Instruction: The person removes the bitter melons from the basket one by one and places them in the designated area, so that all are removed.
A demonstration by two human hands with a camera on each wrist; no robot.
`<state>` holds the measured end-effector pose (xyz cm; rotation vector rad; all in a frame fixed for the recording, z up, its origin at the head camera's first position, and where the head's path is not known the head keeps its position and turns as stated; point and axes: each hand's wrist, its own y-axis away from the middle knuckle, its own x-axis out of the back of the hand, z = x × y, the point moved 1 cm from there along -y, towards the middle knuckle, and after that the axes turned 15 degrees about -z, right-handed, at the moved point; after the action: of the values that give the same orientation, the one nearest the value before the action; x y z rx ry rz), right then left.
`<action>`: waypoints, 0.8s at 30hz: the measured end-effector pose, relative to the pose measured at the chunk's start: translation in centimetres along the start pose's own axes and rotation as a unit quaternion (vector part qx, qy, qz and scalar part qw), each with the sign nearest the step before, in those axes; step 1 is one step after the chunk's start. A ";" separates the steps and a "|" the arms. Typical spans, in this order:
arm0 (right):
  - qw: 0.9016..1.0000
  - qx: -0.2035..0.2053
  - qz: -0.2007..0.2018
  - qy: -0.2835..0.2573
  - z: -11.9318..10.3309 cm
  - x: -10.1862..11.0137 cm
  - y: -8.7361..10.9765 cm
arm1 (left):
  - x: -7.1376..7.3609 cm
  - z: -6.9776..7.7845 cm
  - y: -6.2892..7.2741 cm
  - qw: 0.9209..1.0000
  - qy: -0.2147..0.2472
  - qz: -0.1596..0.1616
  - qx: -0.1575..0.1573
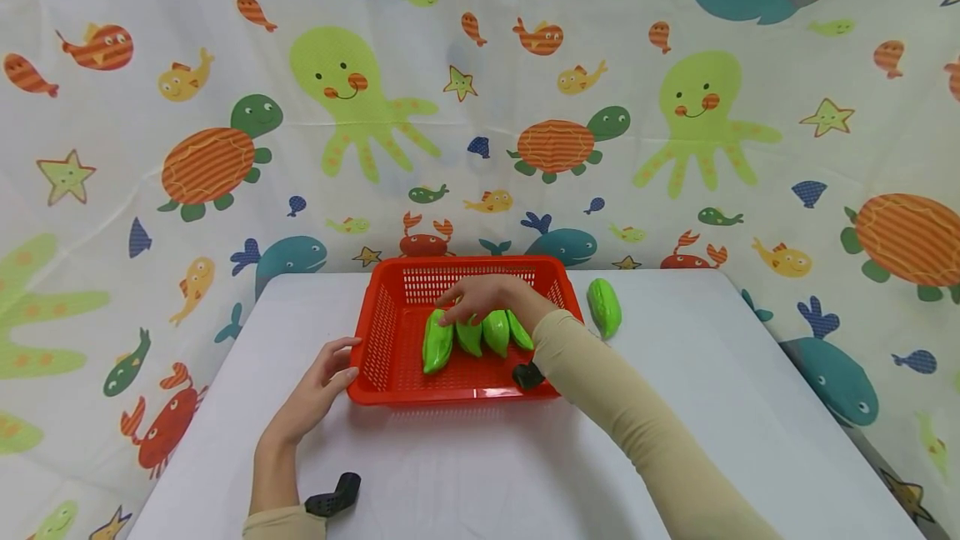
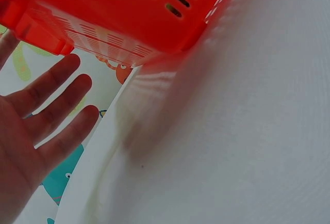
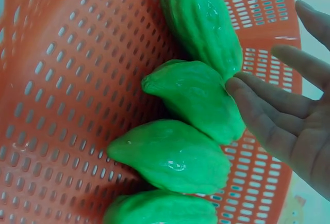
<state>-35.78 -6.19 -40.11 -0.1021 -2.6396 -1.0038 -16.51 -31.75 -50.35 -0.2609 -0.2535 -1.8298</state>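
Note:
Several glossy green, ridged gourds lie side by side in a red perforated plastic basket [image 1: 420, 397], the leftmost gourd [image 1: 437, 347] a little apart in angle from the others. Over their far ends reaches my right hand [image 1: 486, 297]. In the right wrist view, that hand [image 3: 301, 118] has its fingers extended, and the fingertips meet the end of the second gourd [image 3: 198, 97], close to the top gourd [image 3: 203, 25]. My left hand [image 1: 318, 386] is at the basket's left rim, fingertips and thumb against it. Its fingers look straight and spread in the left wrist view.
One more green gourd [image 1: 604, 307] lies outside the basket on the white table [image 1: 450, 473], just beyond the right rim. Behind the table hangs a cloth [image 1: 480, 215] printed with sea animals. Dark wrist cameras sit on both wrists, the right one over the basket.

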 end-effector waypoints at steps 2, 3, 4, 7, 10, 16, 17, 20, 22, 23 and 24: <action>1.000 -0.004 -0.006 0.003 0.0 -0.1 -0.1 | 0.0 0.0 0.0 1.000 -0.001 0.001 0.001; 1.000 -0.007 -0.009 0.004 0.0 -0.1 -0.2 | 0.0 0.0 0.1 1.000 -0.002 0.001 0.002; 1.000 -0.010 -0.013 0.006 -0.1 -0.1 -0.2 | 0.0 0.0 0.1 1.000 -0.002 0.001 0.002; 1.000 -0.019 -0.020 0.008 -0.1 -0.2 -0.4 | 0.0 0.1 0.1 1.000 -0.003 0.001 0.003; 0.999 -0.029 -0.024 0.010 -0.2 -0.3 -0.6 | -0.1 0.1 0.1 1.000 -0.002 0.001 0.003; 0.998 -0.033 -0.013 0.055 -0.6 -0.4 -1.1 | -0.1 0.1 0.1 1.000 -0.001 -0.001 0.001; 0.997 -0.032 -0.011 0.066 -0.7 -0.5 -1.1 | -0.1 0.1 0.1 1.000 0.000 -0.001 0.001; 0.994 -0.030 -0.010 0.103 -1.2 -0.7 -1.4 | -0.1 0.1 0.1 1.000 0.000 -0.001 0.004; 0.992 -0.031 -0.015 0.124 -1.5 -0.8 -1.5 | -0.1 0.2 0.1 1.000 -0.003 -0.001 0.005; 0.990 -0.033 -0.019 0.134 -1.6 -0.8 -1.6 | -0.1 0.2 0.1 1.000 -0.005 0.000 0.006; 0.989 -0.034 -0.023 0.142 -1.7 -0.9 -1.7 | -0.1 0.2 0.2 1.000 -0.007 0.001 0.008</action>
<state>-34.80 -8.55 -40.27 0.0822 -2.3602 -1.0402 -16.32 -31.61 -50.15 -0.2621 -0.2769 -1.8242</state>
